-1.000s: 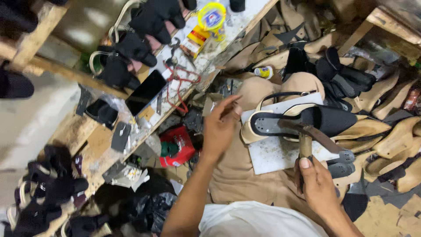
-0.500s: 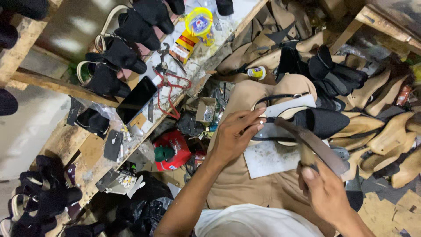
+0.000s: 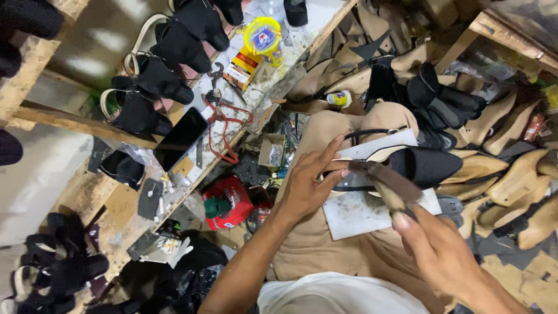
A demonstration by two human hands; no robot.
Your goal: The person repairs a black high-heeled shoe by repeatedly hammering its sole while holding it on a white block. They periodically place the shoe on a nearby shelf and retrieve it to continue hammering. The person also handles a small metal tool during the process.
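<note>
I see my left hand (image 3: pixel 308 186) in the middle of the frame, its fingers spread and pressing down on the heel end of a black shoe (image 3: pixel 424 166). The shoe lies on a grey board (image 3: pixel 360 212) that rests on my lap, right of the middle. My right hand (image 3: pixel 436 250), at the lower right, is closed around the handle of a hammer (image 3: pixel 386 183). The hammer looks blurry and its head is over the shoe, just beside my left fingers. A red tin (image 3: pixel 229 200) sits left of my left hand, lower down. A black phone (image 3: pixel 180 138) lies on the messy wooden bench (image 3: pixel 110 232) at the left. A yellow tub (image 3: pixel 263 36) stands near the top. Tan wooden shoe forms (image 3: pixel 517 174) are piled at the right
</note>
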